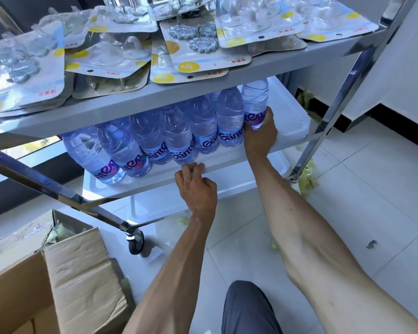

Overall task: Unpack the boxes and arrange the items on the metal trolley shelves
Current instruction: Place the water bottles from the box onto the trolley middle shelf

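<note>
R hand (260, 137): wrapped round the lower label part of the end water bottle (255, 102), thumb on the near side, fingers curled behind; bottle upright on the middle shelf (290, 126), touching the next bottle in the row.
L hand (196, 186): fingers bent over the front lip of the middle shelf, fingertips (191, 168) on the rim just below the bottles; whether it really grips the edge or only rests there, can't tell.
Bottle row (179, 138): clear bottles w/ purple-lettered labels, standing side by side along the shelf's left and centre, at least 2 deep; right part of the shelf bare.
Top shelf (135, 100): covered w/ overlapping blister packs (191, 44) of clear suction hooks and grey flower-shaped pieces, lying flat, some hanging over the front edge.
Trolley frame (343, 92): shiny metal uprights, castor wheel (136, 242) at near-left corner; a lower shelf shows beneath.
Cardboard box (65, 273): bottom left on the floor, flaps open, beside the trolley.
Floor (372, 213): pale tiles, bits of yellow-green shredded filler near the trolley's legs.
Knee (249, 307): dark trousers, bottom centre.
</note>
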